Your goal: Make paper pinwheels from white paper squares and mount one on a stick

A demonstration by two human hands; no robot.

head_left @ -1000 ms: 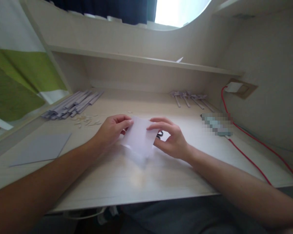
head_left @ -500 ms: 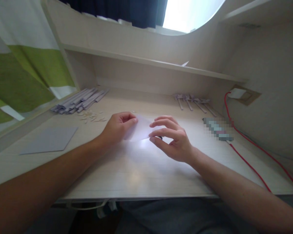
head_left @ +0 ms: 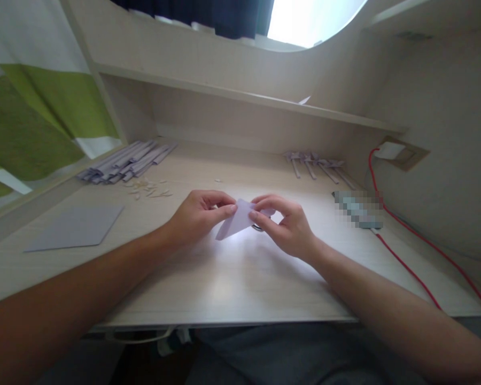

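A small sheet of pale lilac paper is held above the desk between my two hands, tilted, with a folded look. My left hand pinches its upper left edge between thumb and fingers. On the other side my right hand grips the paper with thumb below and fingers on top. Partly hidden behind the right thumb, a dark ring-shaped object shows; its kind is unclear. A flat stack or sheet of the same paper lies on the left of the desk.
Rolled paper sticks are piled at the back left, with small pale slivers in front. Several paper pinwheels on sticks lie back right. A blurred-out phone-like device with a red cable lies at the right.
The paper has turned and now looks smaller and folded. My right hand has closed from spread fingers onto its right side; my left hand has shifted slightly right.
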